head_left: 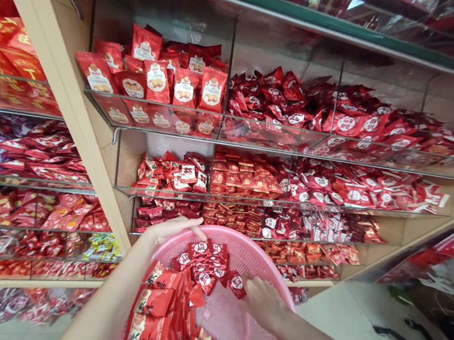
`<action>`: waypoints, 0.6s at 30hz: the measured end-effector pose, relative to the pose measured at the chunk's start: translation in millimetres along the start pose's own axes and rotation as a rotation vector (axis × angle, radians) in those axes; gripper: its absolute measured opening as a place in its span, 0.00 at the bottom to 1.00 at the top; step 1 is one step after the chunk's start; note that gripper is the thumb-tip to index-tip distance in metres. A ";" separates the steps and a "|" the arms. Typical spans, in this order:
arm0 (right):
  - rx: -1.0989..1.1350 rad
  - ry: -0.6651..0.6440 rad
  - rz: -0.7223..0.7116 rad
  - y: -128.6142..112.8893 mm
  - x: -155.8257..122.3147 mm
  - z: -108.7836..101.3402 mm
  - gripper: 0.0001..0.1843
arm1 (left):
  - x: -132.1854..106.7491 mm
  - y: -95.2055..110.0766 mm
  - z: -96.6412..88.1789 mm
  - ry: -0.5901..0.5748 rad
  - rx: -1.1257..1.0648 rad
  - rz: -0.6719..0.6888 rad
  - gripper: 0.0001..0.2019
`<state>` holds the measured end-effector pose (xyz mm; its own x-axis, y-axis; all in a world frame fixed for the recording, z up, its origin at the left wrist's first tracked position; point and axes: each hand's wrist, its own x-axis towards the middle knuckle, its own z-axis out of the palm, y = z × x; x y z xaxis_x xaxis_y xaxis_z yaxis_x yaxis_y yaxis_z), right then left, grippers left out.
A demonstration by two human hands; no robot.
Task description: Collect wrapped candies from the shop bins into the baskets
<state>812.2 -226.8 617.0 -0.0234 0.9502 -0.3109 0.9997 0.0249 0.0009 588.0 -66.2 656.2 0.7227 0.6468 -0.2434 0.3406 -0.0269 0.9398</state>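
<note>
A pink plastic basket (pixel 252 257) sits low in the middle, holding several red snack packets (pixel 159 316). My left hand (pixel 171 229) grips the basket's far rim, fingers curled over the edge. My right hand (pixel 260 301) is inside the basket, its fingers closed on a small red packet with a white round label (pixel 236 283), next to a pile of like packets (pixel 205 264).
Clear-fronted shelf bins (pixel 204 133) full of red wrapped snacks fill the wall ahead. A cream upright post (pixel 74 119) divides them from more bins (pixel 17 167) at left. Pale floor tiles (pixel 350 310) show at the bottom right.
</note>
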 end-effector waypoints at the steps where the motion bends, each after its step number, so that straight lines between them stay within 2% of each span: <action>1: -0.030 -0.005 0.004 -1.5 0.7 1.4 0.23 | 0.2 0.6 0.4 0.001 0.010 0.003 0.25; 10: -0.201 0.001 -0.044 -6.6 11.6 12.1 0.27 | -2.4 6.9 3.8 -0.013 0.037 0.033 0.24; 15: -0.193 -0.039 -0.058 -11.6 5.7 -1.8 0.26 | -5.2 5.3 1.7 0.000 0.030 0.022 0.24; 18: -0.153 -0.036 -0.180 -19.6 -0.7 -11.1 0.20 | -5.5 4.4 0.7 0.006 0.029 0.019 0.24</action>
<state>792.5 -224.4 627.8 -0.1978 0.9146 -0.3525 0.9665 0.2420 0.0854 585.9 -70.5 661.5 0.7256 0.6505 -0.2244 0.3443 -0.0608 0.9369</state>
